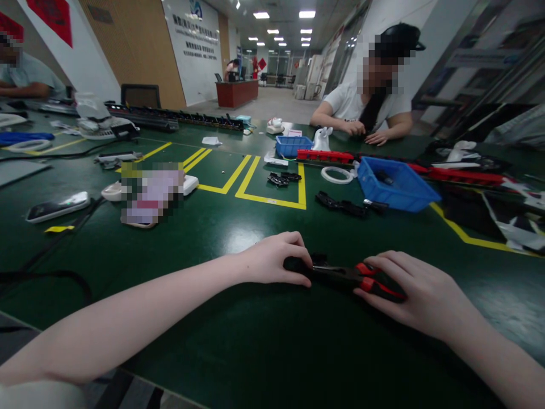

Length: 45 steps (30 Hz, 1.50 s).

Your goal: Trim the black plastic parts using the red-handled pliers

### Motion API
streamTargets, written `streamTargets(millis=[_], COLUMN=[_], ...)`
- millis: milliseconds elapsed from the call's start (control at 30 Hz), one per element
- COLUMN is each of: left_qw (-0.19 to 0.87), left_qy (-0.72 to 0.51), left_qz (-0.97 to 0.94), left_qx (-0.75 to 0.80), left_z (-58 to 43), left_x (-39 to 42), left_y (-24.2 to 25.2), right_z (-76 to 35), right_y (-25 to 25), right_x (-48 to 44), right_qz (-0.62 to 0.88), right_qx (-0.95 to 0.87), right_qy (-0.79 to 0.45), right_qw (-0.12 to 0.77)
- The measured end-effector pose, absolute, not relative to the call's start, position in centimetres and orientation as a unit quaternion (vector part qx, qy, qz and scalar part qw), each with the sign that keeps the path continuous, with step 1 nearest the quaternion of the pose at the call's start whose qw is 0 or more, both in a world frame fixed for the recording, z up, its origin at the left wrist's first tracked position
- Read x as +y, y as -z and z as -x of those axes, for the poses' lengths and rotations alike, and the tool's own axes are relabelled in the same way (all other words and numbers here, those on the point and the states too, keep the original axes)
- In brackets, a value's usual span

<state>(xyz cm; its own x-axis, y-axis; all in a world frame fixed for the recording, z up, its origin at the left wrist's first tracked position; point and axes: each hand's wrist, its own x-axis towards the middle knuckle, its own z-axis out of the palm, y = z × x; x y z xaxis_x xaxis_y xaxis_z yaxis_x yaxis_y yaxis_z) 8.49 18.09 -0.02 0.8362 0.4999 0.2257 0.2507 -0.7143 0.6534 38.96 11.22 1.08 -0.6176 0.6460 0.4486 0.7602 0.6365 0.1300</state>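
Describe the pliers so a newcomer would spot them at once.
On the green table, find the wearer's right hand. It holds the pliers, nose toward the left hand. Red-and-black handles set them apart from the black parts farther back.

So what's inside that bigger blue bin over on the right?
At least one dark item shows inside the blue bin, too blurred to identify. The bin's near wall covers part of its floor, so anything lying low behind it can't be seen.

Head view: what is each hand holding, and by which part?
The right hand holds pliers by the handles. The left hand pinches a black piece between thumb and fingers; which part cannot be told.
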Motion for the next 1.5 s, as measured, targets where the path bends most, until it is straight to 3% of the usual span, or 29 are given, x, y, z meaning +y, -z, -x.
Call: streamTargets(millis=[500, 1000, 1500], left_qw=[0.234, 0.267, 0.339], left_qy=[-0.218, -0.206, -0.234], left_qz=[-0.928, -0.923, -0.895], left_qx=[0.190, 0.188, 0.172], left_z=[-8.6, -8.6, -8.6], left_x=[17.7, 18.3, 18.4], left_y=[0.2, 0.1, 0.2], right_z=[-38.5, -37.9, -37.5], right_y=[-1.4, -1.4, -0.6], right_x=[10.7, 10.7, 10.8], right_qz=[0.395, 0.372, 0.452], right_qx=[-0.878, -0.866, -0.868], right_qy=[0.216, 0.293, 0.086], right_qw=[0.165, 0.161, 0.187])
